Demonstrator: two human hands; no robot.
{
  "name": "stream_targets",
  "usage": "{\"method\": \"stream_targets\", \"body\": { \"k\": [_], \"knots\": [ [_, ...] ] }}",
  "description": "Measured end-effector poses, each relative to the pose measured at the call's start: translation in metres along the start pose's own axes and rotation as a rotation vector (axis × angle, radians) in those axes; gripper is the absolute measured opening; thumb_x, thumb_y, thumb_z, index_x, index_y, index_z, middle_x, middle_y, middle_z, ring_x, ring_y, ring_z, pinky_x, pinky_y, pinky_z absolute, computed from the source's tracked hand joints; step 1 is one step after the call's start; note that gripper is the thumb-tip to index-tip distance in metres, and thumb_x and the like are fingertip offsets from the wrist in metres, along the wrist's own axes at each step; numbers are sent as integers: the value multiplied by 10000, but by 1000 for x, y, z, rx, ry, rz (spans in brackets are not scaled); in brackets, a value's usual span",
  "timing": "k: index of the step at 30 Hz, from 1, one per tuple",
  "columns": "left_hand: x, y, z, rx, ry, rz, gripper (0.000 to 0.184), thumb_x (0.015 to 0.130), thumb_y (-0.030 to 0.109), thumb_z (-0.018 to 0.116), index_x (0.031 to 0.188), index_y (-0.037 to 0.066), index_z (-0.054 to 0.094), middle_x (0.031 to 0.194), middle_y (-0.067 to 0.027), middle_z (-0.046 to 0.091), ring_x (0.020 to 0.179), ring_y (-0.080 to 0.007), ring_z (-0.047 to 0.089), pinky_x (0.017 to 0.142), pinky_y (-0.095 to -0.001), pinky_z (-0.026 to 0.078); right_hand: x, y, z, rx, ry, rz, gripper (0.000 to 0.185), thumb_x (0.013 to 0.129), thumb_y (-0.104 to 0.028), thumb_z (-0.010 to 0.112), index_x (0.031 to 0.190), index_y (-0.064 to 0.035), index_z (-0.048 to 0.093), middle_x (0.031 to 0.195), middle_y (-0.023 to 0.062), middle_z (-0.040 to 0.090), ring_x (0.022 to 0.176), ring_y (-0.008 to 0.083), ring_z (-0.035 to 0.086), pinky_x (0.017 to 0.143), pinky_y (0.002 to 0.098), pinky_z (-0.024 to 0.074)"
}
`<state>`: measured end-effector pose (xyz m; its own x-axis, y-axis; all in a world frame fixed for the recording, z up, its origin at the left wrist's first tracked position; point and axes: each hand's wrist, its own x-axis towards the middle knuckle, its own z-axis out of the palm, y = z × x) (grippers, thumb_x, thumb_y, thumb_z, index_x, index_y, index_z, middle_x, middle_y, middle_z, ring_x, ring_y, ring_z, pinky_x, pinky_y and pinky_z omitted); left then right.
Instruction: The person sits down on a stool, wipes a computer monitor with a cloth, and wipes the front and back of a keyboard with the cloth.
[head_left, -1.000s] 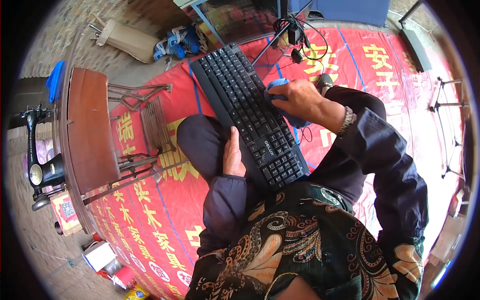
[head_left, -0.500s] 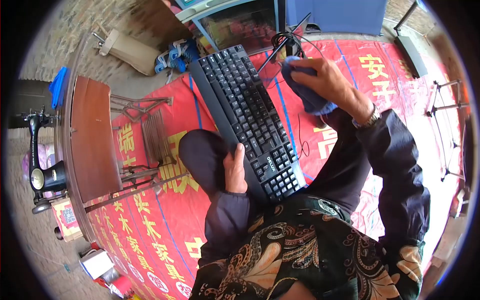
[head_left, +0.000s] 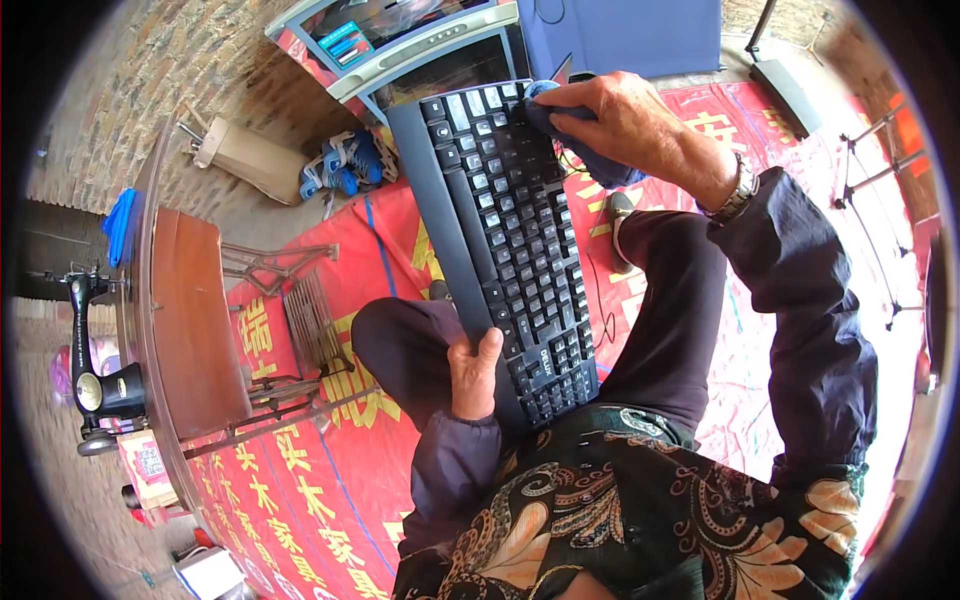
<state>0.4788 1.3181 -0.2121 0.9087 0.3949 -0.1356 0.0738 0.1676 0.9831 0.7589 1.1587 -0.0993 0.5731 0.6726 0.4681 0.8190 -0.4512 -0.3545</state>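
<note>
A black keyboard (head_left: 520, 240) lies slanted over my lap, its lower end against my patterned shirt. My left hand (head_left: 474, 374) grips its left long edge near the lower end, thumb on top and the other fingers hidden beneath. My right hand (head_left: 630, 125), with a metal watch at the wrist, is closed on a dark blue cloth (head_left: 590, 150). The cloth touches the keyboard's upper right corner and hangs down beside its right edge.
A red sheet with yellow characters (head_left: 340, 460) covers the floor. At the left stands a sewing machine (head_left: 105, 385) on a brown table (head_left: 195, 320). Blue-and-white skates (head_left: 345, 165), a glass-fronted cabinet (head_left: 440, 70) and a blue panel (head_left: 625, 35) are beyond the keyboard.
My right hand has moved the cloth from beside the keyboard to its upper right corner. The keyboard stands more upright in view, and the camera view has shifted to show more of the cabinet.
</note>
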Motion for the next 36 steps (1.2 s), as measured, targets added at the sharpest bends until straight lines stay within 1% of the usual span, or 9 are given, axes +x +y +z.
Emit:
{"method": "stream_targets", "body": {
  "k": [6, 8, 11, 14, 18, 20, 23, 26, 36],
  "knots": [
    [-9, 7, 10, 27, -58, 41, 421, 935, 347, 620, 1150, -15, 614, 1034, -2, 633, 909, -87, 533, 837, -268, 413, -2, -7, -27, -49, -86, -26, 252, 824, -207, 614, 1041, -140, 722, 801, 187, 675, 781, 366, 654, 744, 431, 525],
    [-12, 11, 15, -16, -34, 69, 375, 912, 345, 668, 1044, -6, 656, 907, 34, 626, 791, -60, 513, 724, -231, 414, 0, -11, -37, -71, -174, -9, 263, 824, -207, 606, 1045, -117, 718, 829, 188, 681, 815, 366, 655, 770, 437, 519],
    [-13, 7, 11, -10, -39, 27, 376, 903, 357, 678, 1025, 2, 655, 844, 60, 580, 737, -45, 460, 664, -221, 377, 3, -6, -44, -42, -251, -87, 290, 830, -159, 608, 1085, -48, 690, 821, 211, 670, 744, 369, 653, 703, 419, 511],
    [-16, 2, 11, -5, -45, -26, 363, 893, 357, 692, 1001, 13, 654, 801, 76, 532, 705, -37, 412, 626, -216, 333, -4, -1, -53, -78, -262, -117, 292, 830, -161, 607, 1087, -50, 688, 810, 213, 665, 730, 374, 645, 686, 429, 502],
    [-17, -2, 10, -3, -77, -33, 352, 886, 360, 699, 979, 24, 653, 789, 77, 523, 701, -36, 406, 616, -217, 320, -12, -5, -64, -142, -307, -102, 280, 830, -147, 602, 1077, -49, 689, 803, 208, 666, 718, 377, 639, 677, 433, 500],
    [-16, -5, 8, 11, -92, -67, 353, 885, 360, 699, 991, 26, 657, 810, 72, 541, 713, -37, 422, 632, -214, 336, -16, -9, -71, -190, -377, 33, 238, 837, -206, 598, 1005, -88, 719, 906, 176, 685, 893, 358, 645, 827, 437, 492],
    [-14, -1, 15, -97, -69, -35, 351, 892, 350, 692, 1005, 20, 657, 832, 67, 558, 721, -35, 435, 646, -210, 348, -24, -2, -71, -266, -437, 35, 218, 835, -197, 594, 971, -89, 725, 825, 165, 682, 805, 355, 656, 753, 437, 507],
    [-13, -1, 6, -96, -149, 36, 355, 903, 339, 680, 1038, 12, 653, 866, 55, 584, 744, -40, 464, 681, -213, 375, -39, 25, -56, -84, -350, 47, 212, 831, -197, 595, 946, -76, 725, 766, 155, 676, 730, 349, 657, 681, 428, 512],
    [-9, 2, 15, -96, -150, -19, 380, 918, 347, 657, 1096, 11, 643, 947, 37, 620, 819, -57, 505, 745, -230, 404, -52, 4, -87, 75, 3, 120, 279, 840, -212, 612, 1071, -83, 701, 846, 205, 678, 757, 333, 673, 697, 389, 527]
  ]
}}
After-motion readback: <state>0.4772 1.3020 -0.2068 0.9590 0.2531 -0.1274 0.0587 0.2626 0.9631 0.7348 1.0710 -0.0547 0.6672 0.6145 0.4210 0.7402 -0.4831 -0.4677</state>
